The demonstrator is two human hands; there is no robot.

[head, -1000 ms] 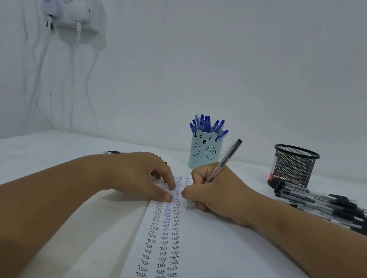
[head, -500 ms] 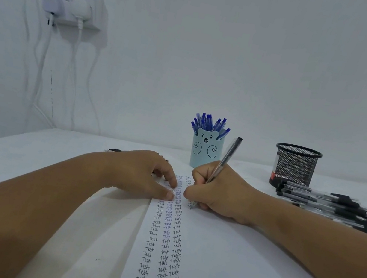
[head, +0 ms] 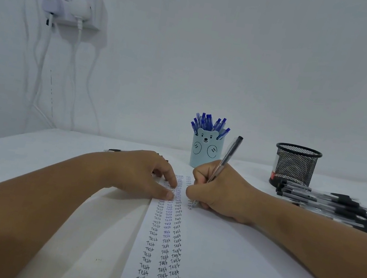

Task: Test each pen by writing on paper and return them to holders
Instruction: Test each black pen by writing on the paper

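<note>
Right hand [head: 222,191] fingers pinch pen [head: 223,163], tip on paper [head: 218,261]; left hand [head: 145,173] fingertips press paper just left of it.

two hands [head: 147,174], two holders [head: 206,151], one paper [head: 229,267]

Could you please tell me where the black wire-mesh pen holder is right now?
In the head view, the black wire-mesh pen holder stands on the white table, far right, just behind the pile of black-capped pens and right of the light-blue bear-faced cup.
</note>
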